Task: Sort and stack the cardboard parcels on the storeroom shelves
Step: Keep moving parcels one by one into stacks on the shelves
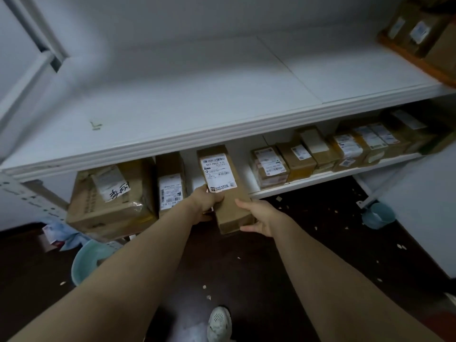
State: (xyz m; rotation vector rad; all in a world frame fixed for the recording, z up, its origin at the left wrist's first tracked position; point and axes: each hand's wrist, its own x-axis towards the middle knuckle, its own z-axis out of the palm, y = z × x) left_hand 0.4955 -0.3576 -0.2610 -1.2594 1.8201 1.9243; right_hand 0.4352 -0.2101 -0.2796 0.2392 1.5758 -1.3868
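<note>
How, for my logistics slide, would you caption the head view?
Left hand grips and right hand steadies a labelled cardboard parcel at the lower shelf.

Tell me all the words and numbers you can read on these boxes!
"507-PB02 T70": top of the white label on the held parcel.
"PB02": same label, lower down.
Black handwriting on the big box: too unclear to read.
Labels on the other shelf parcels: too small or blurred.
</note>
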